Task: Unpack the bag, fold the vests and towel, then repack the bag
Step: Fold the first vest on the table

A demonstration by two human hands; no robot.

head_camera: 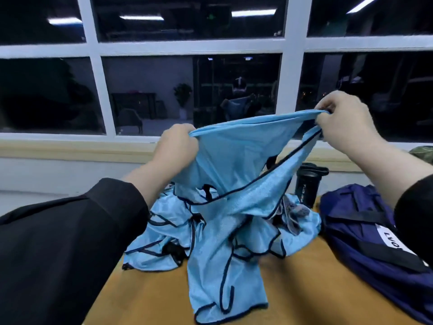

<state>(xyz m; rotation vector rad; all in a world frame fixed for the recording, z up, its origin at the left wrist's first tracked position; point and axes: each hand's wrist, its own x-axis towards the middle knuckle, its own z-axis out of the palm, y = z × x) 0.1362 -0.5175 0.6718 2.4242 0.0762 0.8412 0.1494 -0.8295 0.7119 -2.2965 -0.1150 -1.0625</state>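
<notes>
I hold a light blue mesh vest (243, 148) with dark trim up in the air above the table. My left hand (178, 146) grips its left top corner and my right hand (344, 118) pinches its right top corner, so the top edge is stretched between them. The vest's lower part hangs down into a crumpled pile of more light blue vests (210, 233) on the table. A navy blue bag (365, 233) with black straps and a white label lies at the right. I cannot pick out the towel.
The wooden table (293, 289) runs from the pile toward me. A black sport bottle (308, 184) stands behind the pile, left of the bag. A camouflage-patterned object (421, 153) shows at the right edge. A wall with dark windows is behind the table.
</notes>
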